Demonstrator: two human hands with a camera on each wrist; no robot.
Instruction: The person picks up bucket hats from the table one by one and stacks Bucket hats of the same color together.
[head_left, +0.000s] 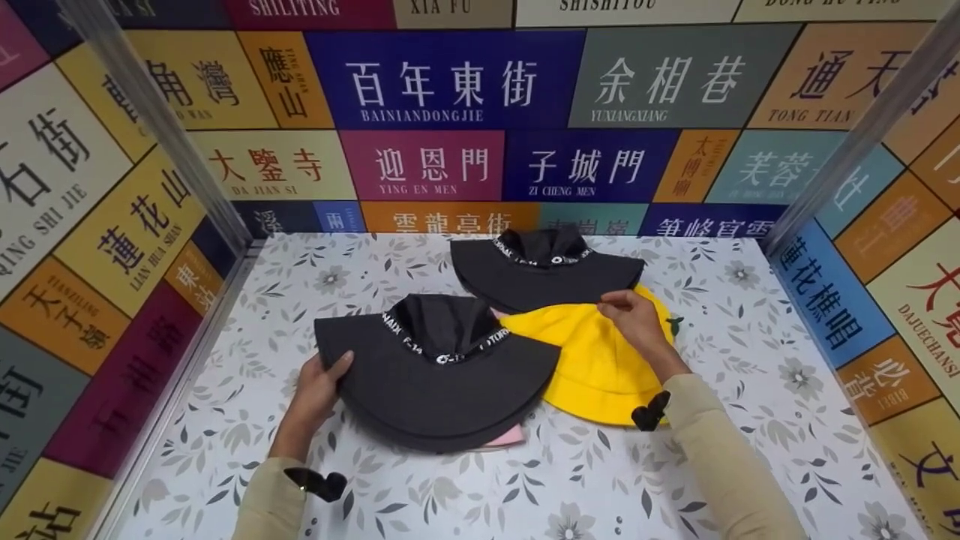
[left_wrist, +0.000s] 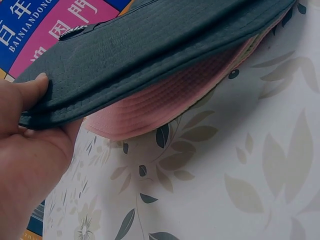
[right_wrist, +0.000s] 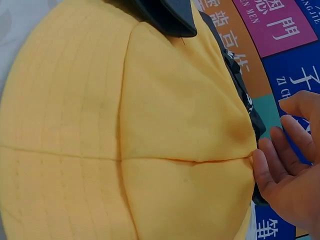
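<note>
My left hand (head_left: 318, 390) grips the left edge of a black wide-brimmed hat (head_left: 442, 397), thumb on top and fingers beneath; the lettered band shows around its crown. In the left wrist view, a pink stitched brim (left_wrist: 145, 112) lies under the raised black brim. My right hand (head_left: 637, 322) is at the top of a yellow bucket hat (head_left: 592, 360). Seen in the right wrist view, its fingers (right_wrist: 270, 165) are loosely bent, thumb apart, with the little finger at the crown's tip. The black hat's brim overlaps the yellow hat's left side.
A second black hat (head_left: 547, 277) with a lettered band lies behind the yellow one. A small green leaf-shaped piece (head_left: 676, 325) sticks out at the yellow hat's right. The table (head_left: 262, 300) has a leaf-patterned cover, with sign-printed walls on three sides.
</note>
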